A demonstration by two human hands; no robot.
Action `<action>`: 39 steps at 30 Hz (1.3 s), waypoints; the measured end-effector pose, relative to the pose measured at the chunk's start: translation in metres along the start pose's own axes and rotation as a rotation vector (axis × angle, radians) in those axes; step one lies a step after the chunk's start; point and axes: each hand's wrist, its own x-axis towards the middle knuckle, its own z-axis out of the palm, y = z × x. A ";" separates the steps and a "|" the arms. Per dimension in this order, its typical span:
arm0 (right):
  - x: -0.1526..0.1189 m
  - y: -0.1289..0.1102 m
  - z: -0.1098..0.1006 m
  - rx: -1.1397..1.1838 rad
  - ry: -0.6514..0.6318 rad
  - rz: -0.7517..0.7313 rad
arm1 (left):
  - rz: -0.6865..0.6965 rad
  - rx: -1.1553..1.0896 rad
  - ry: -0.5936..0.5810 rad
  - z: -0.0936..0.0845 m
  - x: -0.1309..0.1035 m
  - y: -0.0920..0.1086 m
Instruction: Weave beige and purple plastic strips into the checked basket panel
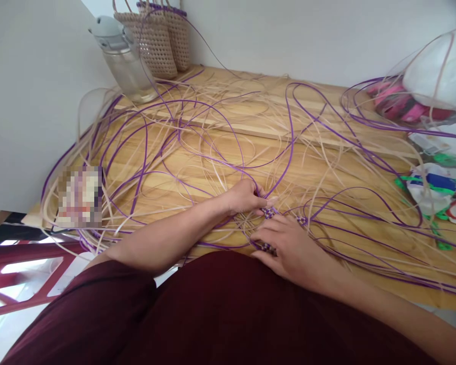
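A small woven piece of purple and beige strips lies at the table's near edge, mostly covered by my hands. My left hand is closed, thumb and fingers pinched at the far edge of the weave where a purple strip rises. Over the near side lies my right hand, its fingers curled around the piece, with a bit of weave showing under the palm. Long loose strips fan out from the weave to both sides. Exactly which strand the left fingertips pinch is hard to make out.
The wooden table is strewn with tangled beige and purple strips. A water bottle and woven baskets stand at the back left. A pixelated flat object lies left. Plastic packets and a white bag sit right.
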 end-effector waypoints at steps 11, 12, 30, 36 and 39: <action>0.001 0.042 -0.050 -0.413 0.166 -0.006 | 0.001 0.009 0.015 0.000 -0.003 0.007; 0.004 0.049 -0.049 -0.352 0.127 0.026 | -0.006 -0.025 0.008 0.000 -0.003 0.007; 0.031 0.071 -0.017 0.250 -0.014 0.434 | -0.048 -0.055 -0.096 -0.008 -0.001 0.007; 0.036 0.082 -0.017 0.250 -0.104 0.429 | -0.068 -0.081 -0.095 -0.008 -0.005 0.013; 0.032 0.079 -0.022 0.131 0.026 0.337 | -0.090 -0.136 -0.068 -0.006 -0.004 0.014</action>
